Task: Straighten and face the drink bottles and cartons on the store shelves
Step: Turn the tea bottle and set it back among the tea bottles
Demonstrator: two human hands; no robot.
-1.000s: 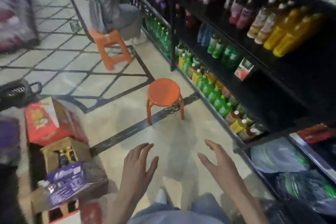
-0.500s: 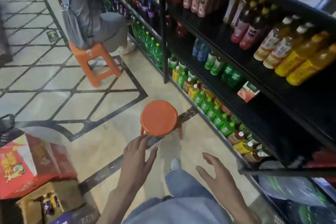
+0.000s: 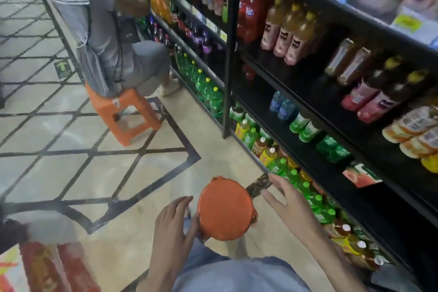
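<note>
Since the earlier frame, both hands have come forward to the round orange stool (image 3: 225, 207), which now lies at lower centre of the frame between them rather than ahead of them. Left hand (image 3: 171, 227): fingers straight and together, laid against the stool's left rim; whether they actually touch it cannot be told. Right hand (image 3: 289, 206): fingers spread wide, holding nothing, to the right of the stool seat and in front of the bottom-shelf bottles. Black store shelves (image 3: 279, 61) run diagonally from upper centre to lower right. Green-capped bottles (image 3: 308, 194) and yellow bottles (image 3: 267, 155) stand in a row along the lowest shelf, centre to lower right; pink-labelled juice bottles (image 3: 286, 35) fill an upper shelf at upper centre; a red-and-green carton (image 3: 360, 175) sits alone on a middle shelf at right. A seated person in grey (image 3: 118, 38) occupies a square orange stool (image 3: 123, 114) at upper left. Red cardboard boxes (image 3: 47, 268) appear at lower left, blurred. Tiled floor (image 3: 71, 149) with dark diagonal lines fills the left half.
</note>
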